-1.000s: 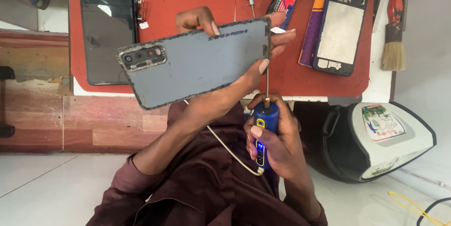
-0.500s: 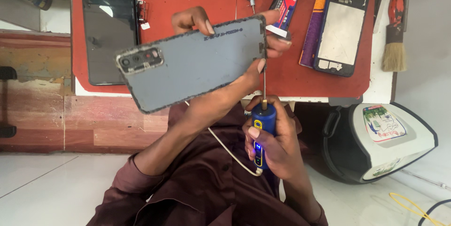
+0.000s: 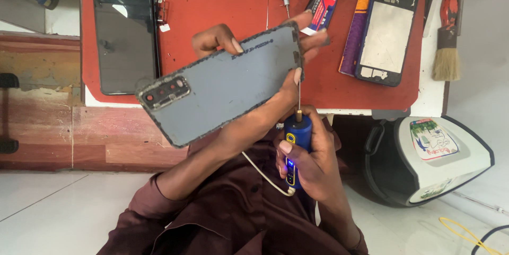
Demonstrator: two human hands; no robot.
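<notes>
We see a grey cover (image 3: pixel 222 88) edged with black residue, its camera strip dark with reddish lenses. Below it, our screwdriver (image 3: pixel 293 151) is blue with yellow trim and a white cable. Behind the cover lies a red mat (image 3: pixel 212 0) on the white desk (image 3: pixel 435 93). Left of the cover sits a black phone (image 3: pixel 124 32); right of it, a dark blue frame (image 3: pixel 389 27) with a pale centre.

Phone-repair workshop | red work mat (image 3: pixel 222 16) – opened phones (image 3: pixel 389 27) – brush (image 3: pixel 445 48)
</notes>
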